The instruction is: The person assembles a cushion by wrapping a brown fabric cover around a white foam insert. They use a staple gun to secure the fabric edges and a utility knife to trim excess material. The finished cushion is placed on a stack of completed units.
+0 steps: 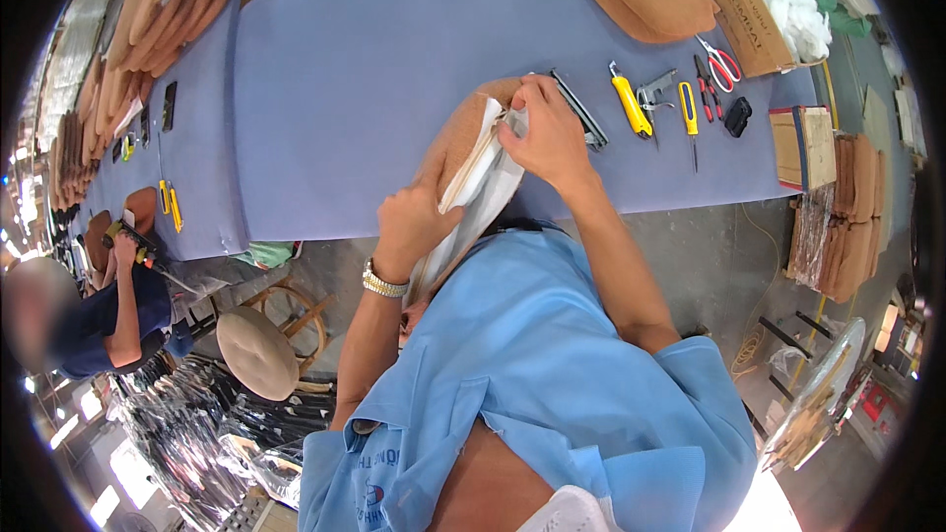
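As my remote view has it, brown padded piece: held in both hands in front of the blue shirt, its upper end over the desk, its lower end past the near edge, close to the body.
Long axis: slanting from lower left, near the waist, up and away to the right; I read it as tilted rather than flat, and I cannot tell how much of it the desk bears.
White lining: along the piece's right side, running the same way as that axis, its edge passing between my two sets of fingers.
Left hand: on the left edge, about midway along, thumb laid over the lining side and the other fingers against the brown face; a closed hold.
Right hand: at the far upper end, thumb and fingertips pinching the lining; from these fingers the piece runs down and to the left.
Nearer hand: right for the upper tip, left for the middle and lower stretch.
Relation that counts, in my judgement: the lining edge between the hands, down-left of the right fingers and up-right of the left thumb.
Black long-bodied tool: on the desk just right of the right hand, outside both holds.
Yellow knife: farther right, apart from the fingers.
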Motion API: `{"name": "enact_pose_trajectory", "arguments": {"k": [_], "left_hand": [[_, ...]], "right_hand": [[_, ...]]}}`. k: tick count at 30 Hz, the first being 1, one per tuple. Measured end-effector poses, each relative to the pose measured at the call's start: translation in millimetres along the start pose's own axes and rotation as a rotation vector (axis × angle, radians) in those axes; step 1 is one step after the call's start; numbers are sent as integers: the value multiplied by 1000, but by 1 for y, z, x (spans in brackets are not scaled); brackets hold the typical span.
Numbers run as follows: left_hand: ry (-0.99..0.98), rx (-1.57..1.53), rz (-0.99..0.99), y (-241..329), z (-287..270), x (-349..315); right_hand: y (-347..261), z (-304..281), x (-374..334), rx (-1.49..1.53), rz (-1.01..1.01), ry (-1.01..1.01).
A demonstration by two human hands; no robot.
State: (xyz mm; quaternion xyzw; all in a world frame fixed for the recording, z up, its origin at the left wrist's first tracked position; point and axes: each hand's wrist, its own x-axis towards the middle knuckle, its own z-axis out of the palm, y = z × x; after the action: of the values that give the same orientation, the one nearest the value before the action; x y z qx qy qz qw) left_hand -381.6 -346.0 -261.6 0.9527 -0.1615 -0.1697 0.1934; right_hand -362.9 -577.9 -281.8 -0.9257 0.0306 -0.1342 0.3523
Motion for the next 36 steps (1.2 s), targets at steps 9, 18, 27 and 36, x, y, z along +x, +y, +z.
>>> {"name": "enact_pose_trajectory", "arguments": {"k": [9, 18, 27, 36], "left_hand": [[19, -15, -16, 2, 6, -1], [-50, -34, -47, -3, 0, 0], [103, 11, 417, 68, -30, 48], [66, -335, 421, 29, 29, 106]], "right_hand": [[35, 9, 17, 107, 104, -32], [8, -2, 12, -15, 11, -65], [4, -8, 16, -94, -117, 14], [3, -8, 9, -77, 7, -118]]}}
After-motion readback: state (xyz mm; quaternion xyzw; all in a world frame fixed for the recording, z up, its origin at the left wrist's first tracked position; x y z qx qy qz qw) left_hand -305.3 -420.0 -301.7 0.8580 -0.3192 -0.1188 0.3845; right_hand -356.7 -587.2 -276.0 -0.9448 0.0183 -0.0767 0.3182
